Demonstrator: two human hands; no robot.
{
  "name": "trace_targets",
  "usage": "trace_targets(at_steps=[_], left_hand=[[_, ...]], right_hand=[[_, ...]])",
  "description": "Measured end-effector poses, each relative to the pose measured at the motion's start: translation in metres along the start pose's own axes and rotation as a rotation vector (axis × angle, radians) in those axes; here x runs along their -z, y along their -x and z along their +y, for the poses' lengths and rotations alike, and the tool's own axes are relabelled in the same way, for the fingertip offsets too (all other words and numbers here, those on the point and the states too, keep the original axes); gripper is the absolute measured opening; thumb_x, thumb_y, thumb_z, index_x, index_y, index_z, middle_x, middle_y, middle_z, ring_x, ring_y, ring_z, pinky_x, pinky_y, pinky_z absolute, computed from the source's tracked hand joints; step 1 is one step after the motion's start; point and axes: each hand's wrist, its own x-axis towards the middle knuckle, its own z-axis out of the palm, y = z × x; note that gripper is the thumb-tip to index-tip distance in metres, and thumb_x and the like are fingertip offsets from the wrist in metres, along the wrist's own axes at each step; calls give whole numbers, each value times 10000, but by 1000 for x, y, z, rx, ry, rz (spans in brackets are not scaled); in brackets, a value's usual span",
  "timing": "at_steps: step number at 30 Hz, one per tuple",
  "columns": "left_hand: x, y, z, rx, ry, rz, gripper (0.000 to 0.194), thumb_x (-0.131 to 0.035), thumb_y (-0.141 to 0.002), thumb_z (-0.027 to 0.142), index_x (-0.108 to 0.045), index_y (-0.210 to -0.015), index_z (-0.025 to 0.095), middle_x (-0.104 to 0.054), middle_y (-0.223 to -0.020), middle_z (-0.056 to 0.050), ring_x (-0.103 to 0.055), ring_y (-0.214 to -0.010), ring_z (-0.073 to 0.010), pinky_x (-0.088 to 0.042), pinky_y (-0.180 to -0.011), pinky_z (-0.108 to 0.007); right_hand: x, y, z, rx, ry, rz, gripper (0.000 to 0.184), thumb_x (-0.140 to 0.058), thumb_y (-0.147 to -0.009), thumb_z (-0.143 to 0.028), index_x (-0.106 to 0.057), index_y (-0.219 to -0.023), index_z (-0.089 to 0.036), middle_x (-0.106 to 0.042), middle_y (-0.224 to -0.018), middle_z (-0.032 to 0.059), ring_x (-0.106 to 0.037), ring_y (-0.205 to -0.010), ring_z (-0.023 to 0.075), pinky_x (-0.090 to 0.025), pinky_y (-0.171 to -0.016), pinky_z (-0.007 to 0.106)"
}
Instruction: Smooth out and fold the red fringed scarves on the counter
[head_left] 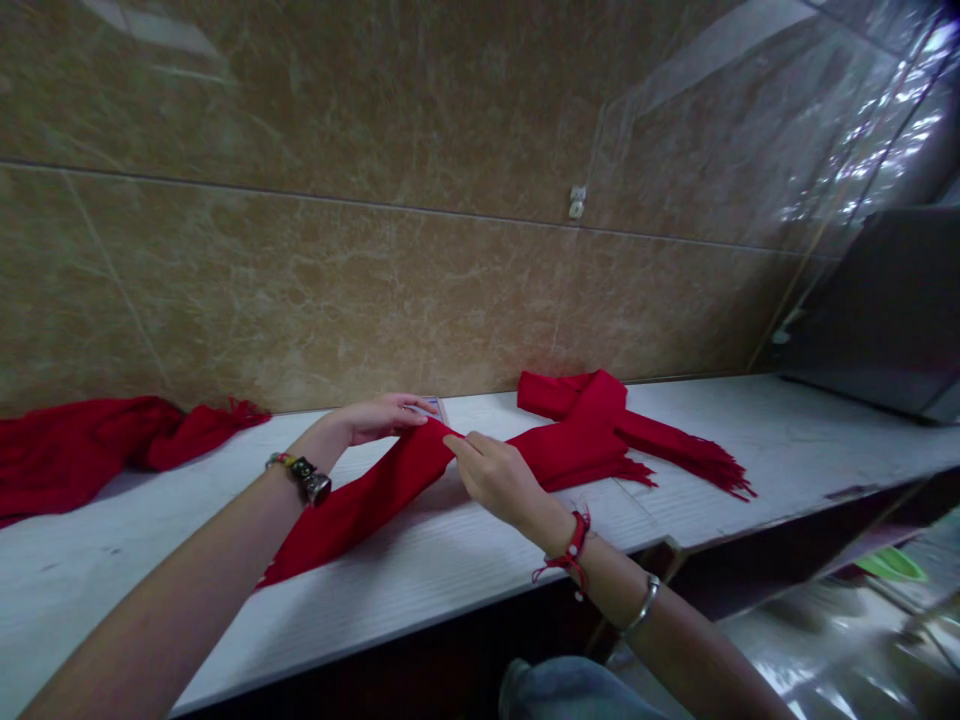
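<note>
A red scarf [375,500] is stretched at a slant over the white countertop, its near end hanging toward me at the left. My left hand [379,417] holds its raised upper edge, fingers extended along the far side. Close beside it, my right hand [499,478] pinches the same edge between thumb and fingers. Just right of my right hand lies more red fabric, a folded scarf [577,440] with fringed ends; whether it joins the held piece is hidden behind the hand.
Another crumpled red scarf [112,450] lies at the far left of the white countertop [315,640]. A tiled wall [337,290] rises behind. A dark box-shaped object [877,320] stands at the right end. Below the counter's front edge are open shelves and a green basin [892,563].
</note>
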Motion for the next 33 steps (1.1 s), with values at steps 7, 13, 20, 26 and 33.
trace_targets(at_steps=[7,13,20,26,33], left_hand=[[-36,-40,82,-147,162,30,333,-632,-674,126,-569,-1001,144,-624,-960,-49,-574,-775,-94,-437,-754,-239],[-93,-112,140,-185,-67,-17,257,-568,-730,98,-589,-986,120,-630,-937,-69,-564,-727,-90,-449,-680,-216],[-162,-175,120,-208,-306,-15,271,-510,-768,190,-568,-1020,108,-633,-913,-74,-562,-774,-136,-435,-649,-231],[-151,-147,60,-251,-458,18,268,-504,-768,311,-589,-942,125,-622,-1003,-85,-547,-873,-190,-409,-747,-270],[-87,-88,6,-74,-469,-78,374,-558,-720,405,-570,-977,134,-648,-878,-40,-568,-764,-167,-416,-665,-250]], right_hand=[[57,-2,60,-218,-150,159,399,-321,-809,-80,-522,-1148,-142,-622,-1053,75,-571,-964,166,-445,-844,291],[97,32,132,-215,78,76,498,-359,-779,-69,-460,-1251,-197,-601,-1087,72,-573,-954,181,-449,-856,319],[79,92,192,-263,269,-220,407,-394,-794,-69,-541,-1170,-124,-627,-1026,113,-592,-906,196,-492,-806,332],[47,123,199,-202,210,-159,473,-395,-779,-45,-501,-1222,-175,-518,-1232,94,-495,-1101,182,-432,-933,345],[42,130,216,-117,189,-164,449,-363,-803,-33,-490,-1221,-137,-585,-1160,103,-547,-1051,182,-445,-914,355]])
